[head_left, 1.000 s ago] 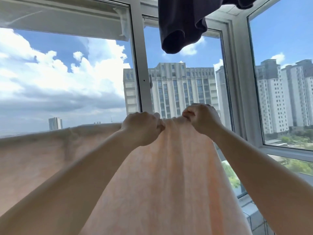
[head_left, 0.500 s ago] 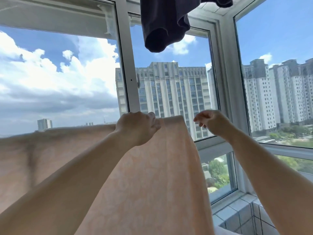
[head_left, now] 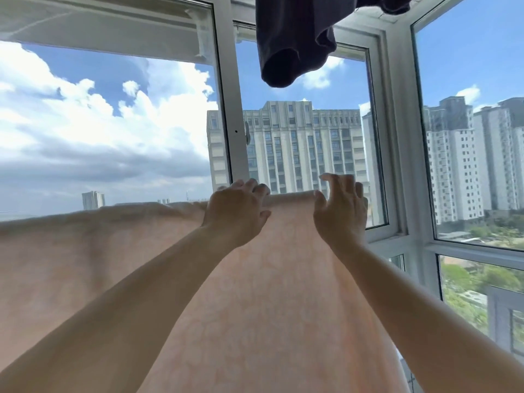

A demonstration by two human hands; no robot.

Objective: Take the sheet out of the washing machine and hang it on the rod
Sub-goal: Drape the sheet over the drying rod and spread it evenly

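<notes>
Where the two bare forearms reach up from the bottom corners and converge toward the middle, the peach sheet (head_left: 255,307) fills the space below and between them, hanging in a broad panel that falls straight down out of view at the bottom. Its long axis runs side to side: the top fold stretches from the left edge, rising gently rightward to a corner just past the right hand, and the cloth drapes down from that line. The rod itself is hidden under the fold. The left hand (head_left: 236,212) rests on the top fold with fingers (head_left: 252,185) loosely bent over the edge, thumb out to the side, gripping nothing that can be seen. The right hand (head_left: 341,211) sits just beside it near the sheet's right end, fingers spread and mostly straight, palm against the cloth, holding nothing. The hands are near each other but apart, a short strip of fold between them. Above them a dark garment (head_left: 295,43) hangs from overhead, well apart from the sheet. Behind everything stands a white window frame (head_left: 231,117), and beyond the glass a pale tower block (head_left: 297,143), more towers to the right, clouds and blue sky.
</notes>
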